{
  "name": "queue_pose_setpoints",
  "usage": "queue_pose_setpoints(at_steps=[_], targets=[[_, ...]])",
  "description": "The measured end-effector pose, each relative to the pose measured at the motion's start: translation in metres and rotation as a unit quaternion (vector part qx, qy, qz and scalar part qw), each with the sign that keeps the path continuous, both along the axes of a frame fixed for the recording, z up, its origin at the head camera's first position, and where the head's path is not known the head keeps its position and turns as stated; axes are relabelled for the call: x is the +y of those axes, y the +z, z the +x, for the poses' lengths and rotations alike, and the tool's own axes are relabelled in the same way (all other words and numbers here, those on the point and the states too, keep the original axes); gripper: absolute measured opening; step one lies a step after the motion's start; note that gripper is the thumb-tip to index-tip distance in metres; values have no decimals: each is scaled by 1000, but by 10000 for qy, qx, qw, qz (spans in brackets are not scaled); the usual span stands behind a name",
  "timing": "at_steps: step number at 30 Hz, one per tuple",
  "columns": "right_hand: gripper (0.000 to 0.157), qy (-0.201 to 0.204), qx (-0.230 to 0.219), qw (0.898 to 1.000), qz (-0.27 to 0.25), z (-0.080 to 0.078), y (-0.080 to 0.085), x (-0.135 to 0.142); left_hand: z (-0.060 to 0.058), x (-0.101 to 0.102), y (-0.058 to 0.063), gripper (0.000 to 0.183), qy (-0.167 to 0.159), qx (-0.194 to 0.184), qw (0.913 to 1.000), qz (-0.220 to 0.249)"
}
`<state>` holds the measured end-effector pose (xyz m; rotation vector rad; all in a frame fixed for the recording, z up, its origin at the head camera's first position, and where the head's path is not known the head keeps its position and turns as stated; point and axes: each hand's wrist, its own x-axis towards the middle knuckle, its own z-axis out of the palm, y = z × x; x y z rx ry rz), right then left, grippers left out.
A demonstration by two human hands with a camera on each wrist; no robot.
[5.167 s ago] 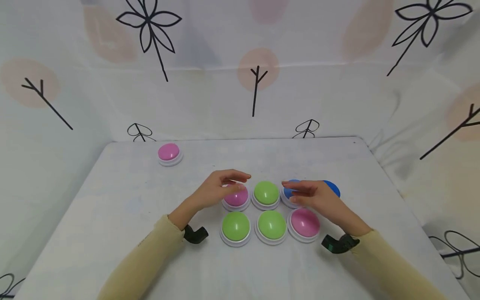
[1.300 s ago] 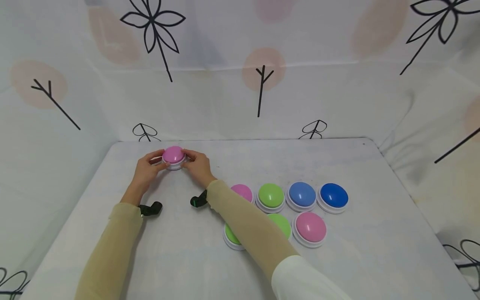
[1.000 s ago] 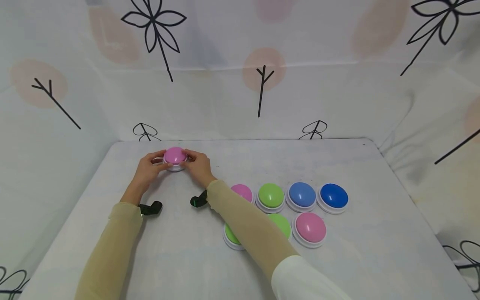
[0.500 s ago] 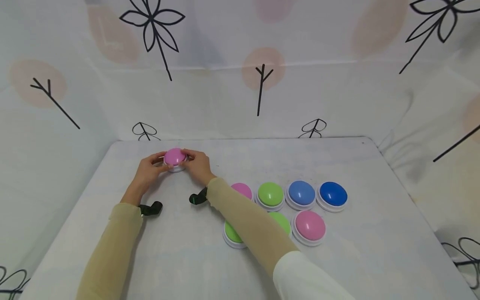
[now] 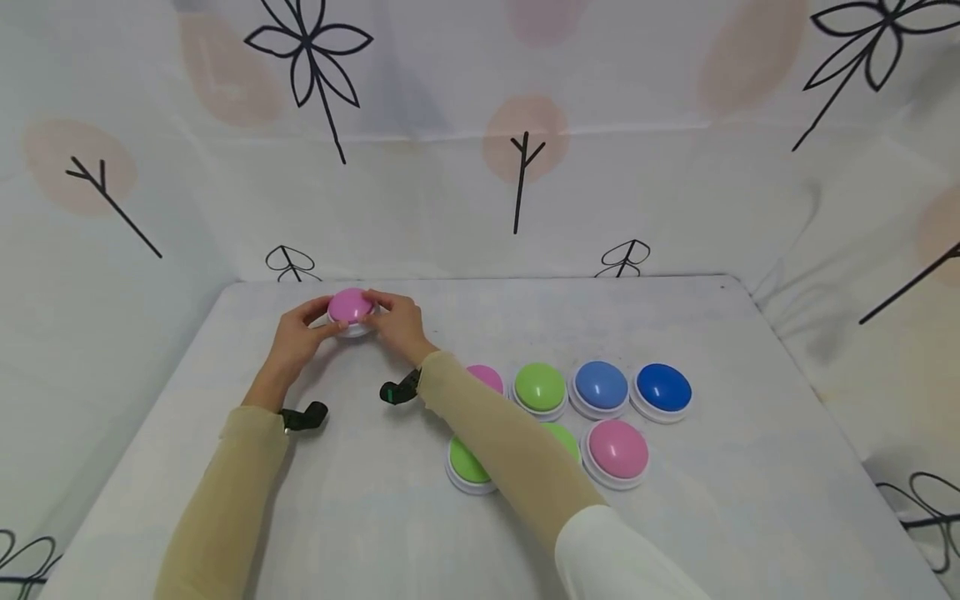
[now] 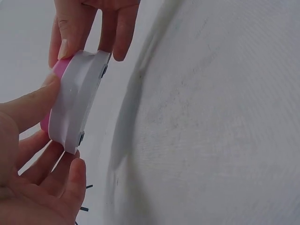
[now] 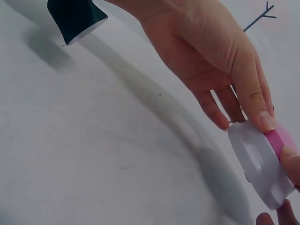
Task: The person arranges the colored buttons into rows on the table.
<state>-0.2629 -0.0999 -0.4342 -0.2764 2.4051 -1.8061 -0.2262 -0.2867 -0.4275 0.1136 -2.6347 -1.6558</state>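
Near the table's back left, a pink push button (image 5: 350, 307) with a white round base is held between both hands. My left hand (image 5: 295, 340) grips its left side, thumb at the front and fingers around the edge. From the right, my right hand (image 5: 401, 327) pinches the same button, its thumb on the pink dome's edge. In the left wrist view the button's white base (image 6: 77, 98) is tilted and off the table, with small dark feet on its underside. The right wrist view also shows the base (image 7: 260, 164) raised between the fingers.
Right of centre stand more push buttons: a green one (image 5: 540, 387), a light blue one (image 5: 602, 385), a dark blue one (image 5: 663, 387) and a pink one (image 5: 618, 450). My right sleeve (image 5: 510, 442) partly covers others, including a front green one (image 5: 467, 460). Patterned cloth walls surround the table.
Both hands were over the right-hand group of buttons at first, then went to the back-left pink button and took hold of it. In the last half second it has risen slightly.
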Motion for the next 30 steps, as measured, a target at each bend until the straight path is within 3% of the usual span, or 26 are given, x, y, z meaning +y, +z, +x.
queue_pose_setpoints(at_steps=[16,30], targets=[[53,267,210,9994,-24,3,30,34,7,25,19,69,-4,232,9995,222],[52,248,264,9992,165,13,38,81,12,66,20,63,-282,377,9979,445]])
